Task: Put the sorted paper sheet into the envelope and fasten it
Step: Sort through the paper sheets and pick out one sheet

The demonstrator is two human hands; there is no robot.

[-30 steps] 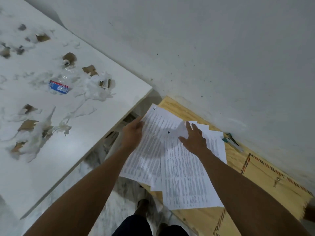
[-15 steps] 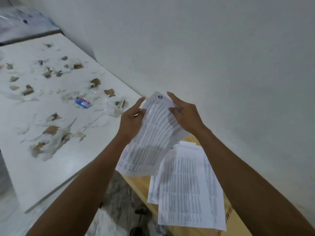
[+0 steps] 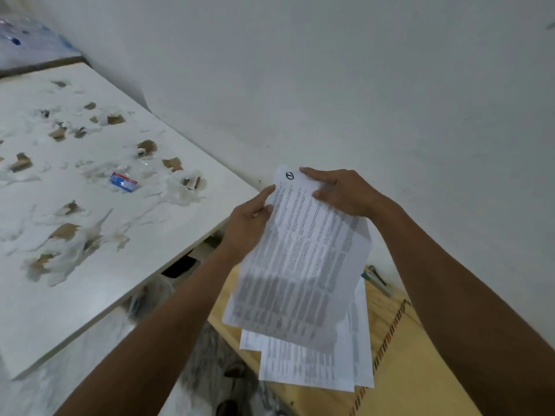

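Held sheet [image 3: 303, 259]: I read no print, lower rows blurred | sheets beneath [image 3: 315, 367]: tops hidden by it | envelope [image 3: 420, 370]: cut by bottom edge, partly covered | pens [image 3: 377, 279] by wall: too small to identify.

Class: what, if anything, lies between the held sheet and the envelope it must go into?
The loose printed sheets lie on the envelope, under the held sheet gripped by both hands; the envelope's opening is not visible.

Matt white printed paper sheet [image 3: 303, 256]; brown kraft-paper envelope [image 3: 414, 370], striped border; pale wood tabletop [image 3: 231, 322]; smooth white slab [image 3: 90, 223] with torn rough patches.
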